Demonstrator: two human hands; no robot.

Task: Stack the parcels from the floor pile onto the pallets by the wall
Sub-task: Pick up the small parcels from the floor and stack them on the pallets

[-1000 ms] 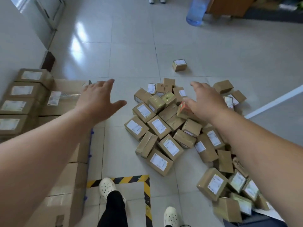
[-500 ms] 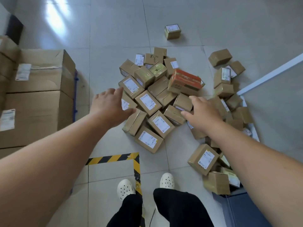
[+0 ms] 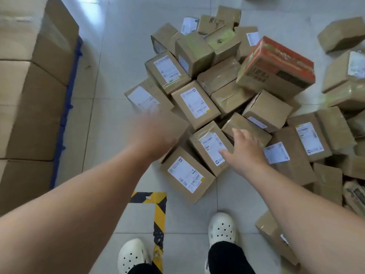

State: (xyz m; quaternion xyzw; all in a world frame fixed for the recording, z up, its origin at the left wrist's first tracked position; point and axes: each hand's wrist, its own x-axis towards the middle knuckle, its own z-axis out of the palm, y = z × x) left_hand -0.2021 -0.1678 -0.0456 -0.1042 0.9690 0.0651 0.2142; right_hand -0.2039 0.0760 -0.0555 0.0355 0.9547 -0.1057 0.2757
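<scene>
Left hand [image 3: 158,133], right hand [image 3: 246,153] flanking parcel [image 3: 209,147].
Both hands spread, empty; parcel's long axis running far-left to near-right.

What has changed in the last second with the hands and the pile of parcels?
Both hands reached down to the near edge of the floor pile: the left hand, blurred, is over the front parcels, and the right hand is beside the white-labelled brown cardboard parcel. Neither holds anything yet. The pile, the red-topped cardboard box and the large stacked cartons lie as before.
</scene>
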